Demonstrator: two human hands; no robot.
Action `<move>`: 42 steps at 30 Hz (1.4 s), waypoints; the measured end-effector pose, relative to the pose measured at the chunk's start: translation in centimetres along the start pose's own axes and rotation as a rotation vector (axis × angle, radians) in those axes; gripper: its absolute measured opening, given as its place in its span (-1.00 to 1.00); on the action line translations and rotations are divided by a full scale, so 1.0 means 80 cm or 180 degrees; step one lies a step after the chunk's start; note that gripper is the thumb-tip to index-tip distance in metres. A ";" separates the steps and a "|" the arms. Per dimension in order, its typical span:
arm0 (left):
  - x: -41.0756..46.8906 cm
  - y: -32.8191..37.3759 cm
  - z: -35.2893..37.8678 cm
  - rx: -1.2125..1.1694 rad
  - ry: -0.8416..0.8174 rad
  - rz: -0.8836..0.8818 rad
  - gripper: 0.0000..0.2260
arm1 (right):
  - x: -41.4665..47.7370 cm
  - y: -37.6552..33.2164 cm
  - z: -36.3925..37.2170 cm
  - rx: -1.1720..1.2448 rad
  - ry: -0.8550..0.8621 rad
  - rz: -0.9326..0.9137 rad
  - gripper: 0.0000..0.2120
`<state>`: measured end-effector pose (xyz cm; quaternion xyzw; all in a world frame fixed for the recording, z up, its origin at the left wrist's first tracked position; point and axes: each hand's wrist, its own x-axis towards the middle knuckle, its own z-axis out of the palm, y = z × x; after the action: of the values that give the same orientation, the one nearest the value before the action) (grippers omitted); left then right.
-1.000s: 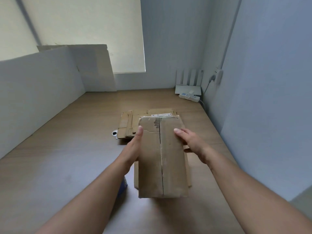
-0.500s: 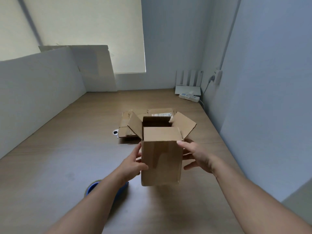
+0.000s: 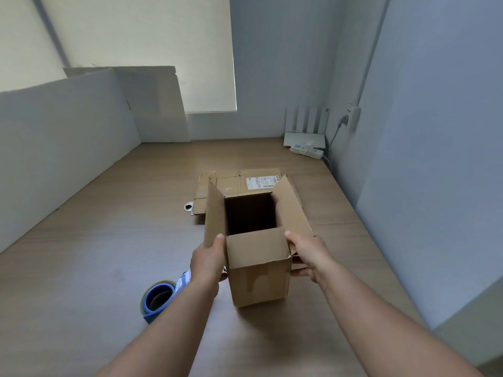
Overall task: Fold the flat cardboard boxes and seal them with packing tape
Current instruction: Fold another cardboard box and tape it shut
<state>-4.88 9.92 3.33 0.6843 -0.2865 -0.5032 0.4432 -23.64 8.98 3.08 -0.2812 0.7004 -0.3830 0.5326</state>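
Risk: cardboard box, upright and open-topped over the worktop, is gripped on opposite sides by left hand and right hand, so an uneven squeeze could rack it before the tape roll gets used

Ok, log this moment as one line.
cardboard box: upright, top flaps open | left hand: grips left side | right hand: grips right side | tape roll: on table | flat cardboard: behind box
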 end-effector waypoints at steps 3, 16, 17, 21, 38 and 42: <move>-0.003 -0.008 0.003 -0.0025 0.0019 -0.0178 -0.67 | 0.000 0.011 -0.005 0.0281 0.0022 0.0220 -0.67; -0.007 -0.013 -0.008 0.0104 -0.0687 -0.0160 -0.64 | -0.009 0.009 -0.020 0.0774 -0.1084 0.0264 -0.79; -0.011 -0.014 -0.010 0.0270 -0.0848 0.0004 -0.66 | -0.009 0.011 -0.019 0.0606 -0.1069 0.0148 -0.77; -0.021 -0.019 -0.020 0.1148 -0.0978 0.0740 -0.80 | -0.009 0.019 -0.018 0.0234 -0.1012 -0.0166 -0.75; -0.011 0.017 -0.038 0.1687 -0.0683 0.0956 -0.78 | -0.036 0.003 -0.013 -0.1670 0.0819 -0.1953 -0.63; -0.017 0.021 -0.046 0.1831 -0.0971 0.0936 -0.84 | -0.048 -0.018 -0.028 -0.1843 0.0244 -0.1368 -0.81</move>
<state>-1.79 11.50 5.76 0.6496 -0.5747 -0.4292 0.2523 -24.77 11.79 6.67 -0.5466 0.7242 -0.2823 0.3115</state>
